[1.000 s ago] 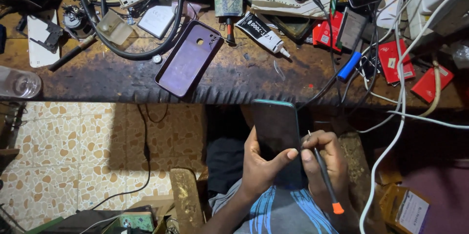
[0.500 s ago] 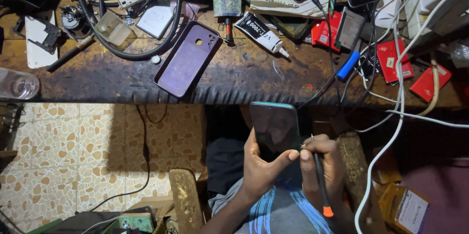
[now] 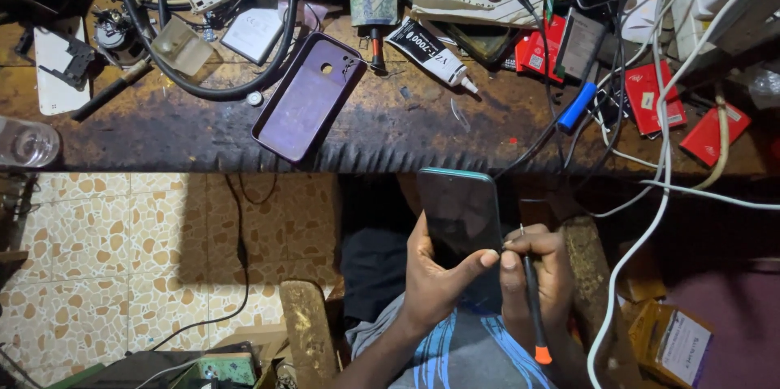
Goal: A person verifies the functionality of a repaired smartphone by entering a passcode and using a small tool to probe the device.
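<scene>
Cluttered wooden workbench [image 3: 406, 133] runs across the far half of the view, scorched and stained, with tiled floor [image 3: 122, 259] showing near left below its edge. Left hand [image 3: 435, 279] cups a dark smartphone [image 3: 461, 218] from the left side, thumb laid across the lower screen, fingers wrapped behind, so a firm grasp on the phone. Phone sits upright, screen dark, teal rim visible at its top edge, held over the lap just near of the bench edge. Right hand [image 3: 540, 275] is closed around a thin black tool with an orange end [image 3: 532, 299], pinched like a pen, metal tip pointing up beside the phone's right edge; the thumb meets the left thumb at the phone's lower right corner. Tip contact with the phone cannot be told. On the bench, a purple phone case [image 3: 305, 100] lies face down left of centre, tilted, partly over the near edge. Black glue tube [image 3: 431, 52] lies just right of it, nozzle pointing right. Thick black cable [image 3: 203, 84] loops on the far left. Red small boxes [image 3: 654, 96] sit at the right, with a blue marker-like cylinder [image 3: 577, 107] near them. White cables [image 3: 658, 194] hang down the right side. Clear glass [image 3: 28, 143] sits at the bench's left end. Striped shirt [image 3: 463, 356] shows near bottom.
</scene>
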